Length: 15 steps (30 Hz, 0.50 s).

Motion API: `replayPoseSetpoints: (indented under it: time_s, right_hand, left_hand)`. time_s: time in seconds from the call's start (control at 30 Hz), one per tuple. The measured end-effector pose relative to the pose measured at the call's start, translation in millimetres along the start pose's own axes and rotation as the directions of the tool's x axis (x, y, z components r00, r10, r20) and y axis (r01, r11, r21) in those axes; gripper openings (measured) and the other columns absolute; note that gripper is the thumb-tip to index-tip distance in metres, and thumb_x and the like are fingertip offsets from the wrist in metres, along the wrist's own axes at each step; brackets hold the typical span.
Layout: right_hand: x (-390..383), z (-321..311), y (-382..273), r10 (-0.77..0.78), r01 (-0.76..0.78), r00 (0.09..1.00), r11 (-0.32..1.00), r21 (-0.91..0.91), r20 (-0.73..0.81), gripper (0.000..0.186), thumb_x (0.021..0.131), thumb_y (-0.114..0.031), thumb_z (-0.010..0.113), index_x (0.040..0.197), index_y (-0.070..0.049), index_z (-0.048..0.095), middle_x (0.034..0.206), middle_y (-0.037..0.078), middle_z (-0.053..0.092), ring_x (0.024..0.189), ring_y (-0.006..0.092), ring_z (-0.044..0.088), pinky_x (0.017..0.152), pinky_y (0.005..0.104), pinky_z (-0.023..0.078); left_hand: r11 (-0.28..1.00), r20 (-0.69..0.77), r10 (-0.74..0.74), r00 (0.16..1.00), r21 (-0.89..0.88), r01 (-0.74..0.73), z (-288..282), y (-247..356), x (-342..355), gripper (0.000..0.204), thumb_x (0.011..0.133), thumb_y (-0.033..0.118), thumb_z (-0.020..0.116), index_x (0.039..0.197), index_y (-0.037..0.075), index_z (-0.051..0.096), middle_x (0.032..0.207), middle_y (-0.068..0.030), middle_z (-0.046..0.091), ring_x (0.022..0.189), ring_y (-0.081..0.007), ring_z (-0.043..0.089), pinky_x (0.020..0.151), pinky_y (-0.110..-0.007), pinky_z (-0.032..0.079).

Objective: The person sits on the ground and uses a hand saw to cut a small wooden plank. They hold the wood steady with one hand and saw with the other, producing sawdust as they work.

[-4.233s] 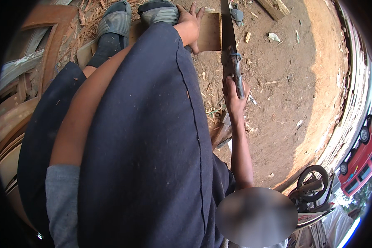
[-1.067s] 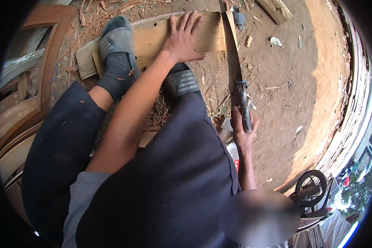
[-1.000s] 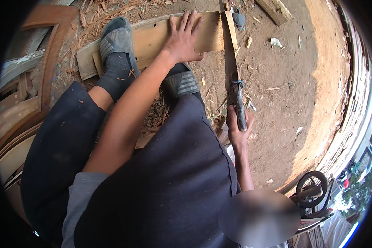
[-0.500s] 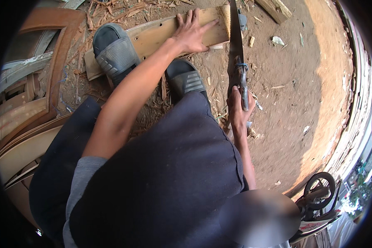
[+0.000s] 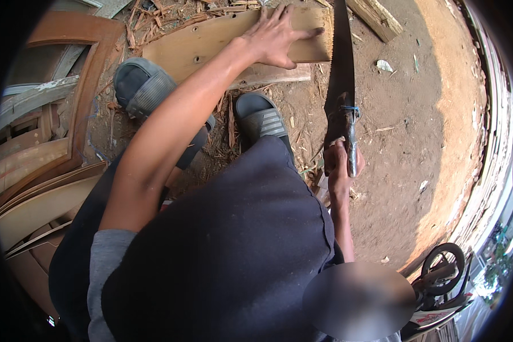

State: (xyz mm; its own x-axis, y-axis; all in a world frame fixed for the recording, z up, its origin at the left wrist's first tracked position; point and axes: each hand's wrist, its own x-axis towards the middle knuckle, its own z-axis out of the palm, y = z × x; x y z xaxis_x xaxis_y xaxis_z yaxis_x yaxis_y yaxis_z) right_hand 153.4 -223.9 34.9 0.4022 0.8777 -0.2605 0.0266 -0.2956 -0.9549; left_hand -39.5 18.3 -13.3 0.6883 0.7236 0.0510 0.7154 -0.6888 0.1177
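Observation:
My left hand (image 5: 273,43), fingers spread, rests on a pale wooden board (image 5: 174,51) lying across the ground, near its right end. My right hand (image 5: 341,159) grips the worn handle of a hand saw (image 5: 340,60), which has blue cord tied round it. The long dark blade points away from me, its toothed edge at the board's right end. My sandalled left foot (image 5: 145,85) and right foot (image 5: 256,117) are on the near side of the board, below my left hand.
Wood shavings and scraps litter the dirt (image 5: 393,142). A timber piece (image 5: 376,17) lies at top right. Wooden frames (image 5: 88,43) and curved panels (image 5: 45,211) are piled at left. A stack of pale boards (image 5: 490,142) lines the right side, with a motorbike wheel (image 5: 442,268) at lower right.
My right sandal, earlier up beside the board, is now lower. My left hand has shifted right along the board. The saw handle rose, then came back toward me, slightly farther right.

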Motion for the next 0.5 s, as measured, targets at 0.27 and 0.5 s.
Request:
replayPoseSetpoints:
  time_s: [0.27, 0.5]
  right_hand:
    - [-1.1, 4.0, 20.7, 0.14, -0.134, 0.985, 0.989, -0.069, 0.098, 0.027, 0.091, -0.023, 0.062, 0.075, -0.003, 0.056, 0.06, -0.003, 0.048, 0.054, 0.0056, 0.042, 0.048, 0.0247, 0.033]
    - [23.1, 6.4, 22.4, 0.053, -0.019, 0.986, 0.979, -0.205, 0.16, 0.026, 0.091, -0.025, 0.062, 0.082, -0.001, 0.061, 0.061, -0.003, 0.048, 0.056, 0.0061, 0.041, 0.049, 0.0268, 0.032]
  left_hand:
    - [0.998, 0.077, -0.052, 0.996, -0.04, 0.056, 35.8, 0.0, -25.6, 0.093, 0.058, 0.064, 0.077, 0.14, 0.039, 0.042, 0.149, -0.0319, 0.019, 0.141, -0.0455, 0.014, 0.109, -0.068, 0.011]
    - [0.983, -0.21, -0.178, 0.961, -0.083, 0.164, 66.6, -1.3, -31.9, 0.087, 0.083, 0.071, 0.042, 0.15, 0.019, 0.023, 0.15, -0.0185, 0.026, 0.14, -0.0341, 0.021, 0.112, -0.058, 0.01]
